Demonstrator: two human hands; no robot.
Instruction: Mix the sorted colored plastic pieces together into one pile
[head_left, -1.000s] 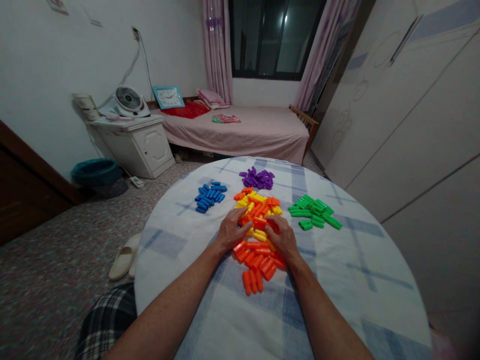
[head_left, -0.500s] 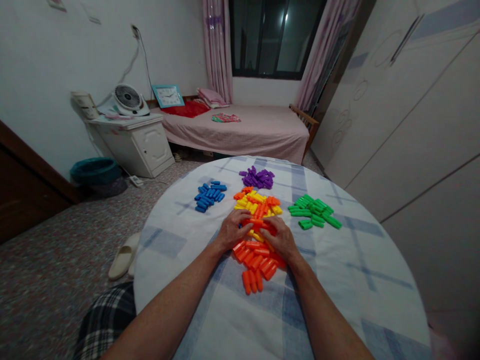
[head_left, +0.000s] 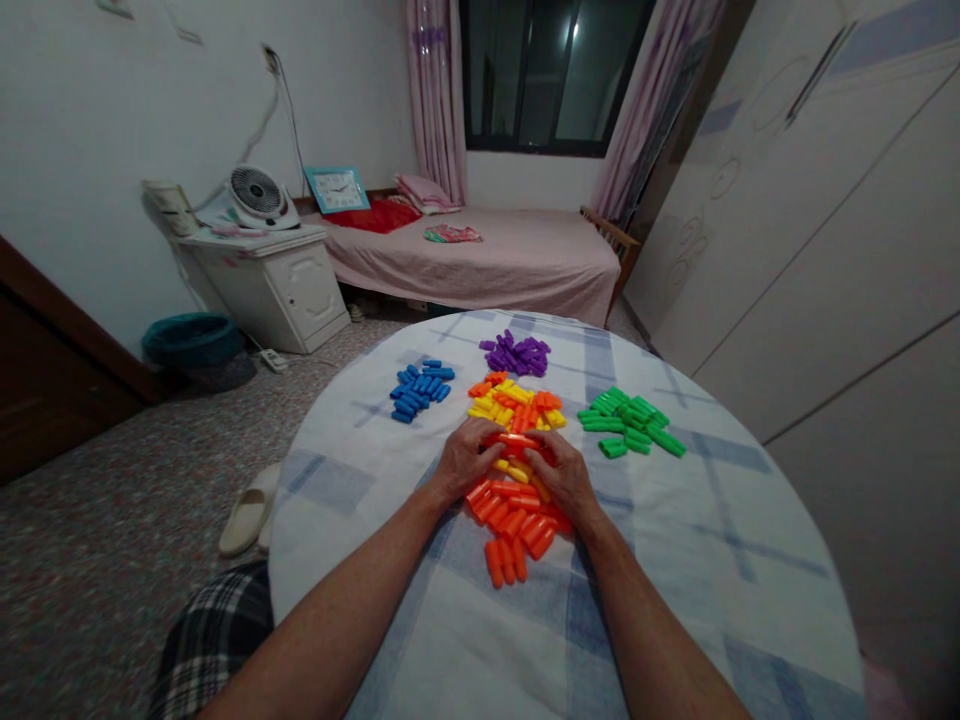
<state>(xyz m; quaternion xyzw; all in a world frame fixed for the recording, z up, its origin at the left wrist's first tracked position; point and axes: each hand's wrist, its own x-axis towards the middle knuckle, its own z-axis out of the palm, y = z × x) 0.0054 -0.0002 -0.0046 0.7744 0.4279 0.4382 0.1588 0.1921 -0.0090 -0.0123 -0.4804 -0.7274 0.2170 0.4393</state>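
Plastic, I'd guess: in the head view I've got an orange piece (head_left: 517,440) held by its two ends, left grip (head_left: 463,463) narrowed on one, right grip (head_left: 564,475) on the other. It sits over the middle of the bench (head_left: 675,580), between some yellow pieces (head_left: 491,408) and loose orange ones (head_left: 513,522). Probably light, stiff, slightly slick, not fragile tbh. I'd take hold near the ends, with fingertips, gently.
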